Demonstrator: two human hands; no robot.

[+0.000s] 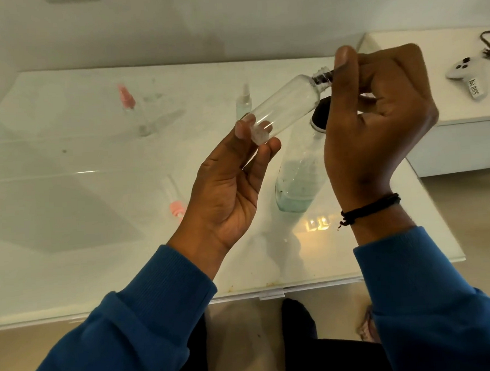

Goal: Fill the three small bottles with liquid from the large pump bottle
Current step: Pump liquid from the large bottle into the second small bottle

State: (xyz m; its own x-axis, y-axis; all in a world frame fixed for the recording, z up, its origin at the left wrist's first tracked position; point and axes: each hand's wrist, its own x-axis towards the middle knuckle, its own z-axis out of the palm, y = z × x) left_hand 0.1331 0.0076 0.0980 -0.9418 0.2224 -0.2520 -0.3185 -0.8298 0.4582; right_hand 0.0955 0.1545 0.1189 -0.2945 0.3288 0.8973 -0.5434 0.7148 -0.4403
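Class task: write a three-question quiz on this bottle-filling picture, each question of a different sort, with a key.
1. True or false: the clear empty small bottle is held tilted above the white glass table.
2. Which hand pinches its base? A) left hand B) right hand
3. Fill in: the large clear bottle with the black cap holds pale ____ liquid.

Key: 1 true; 2 A; 3 blue-green.

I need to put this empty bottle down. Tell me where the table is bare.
The widest bare patch of the table is front left, bordered by the near edge and the lying pink-capped bottle. It is crowded at centre right, around the large bottle, and further back by the standing small bottles.
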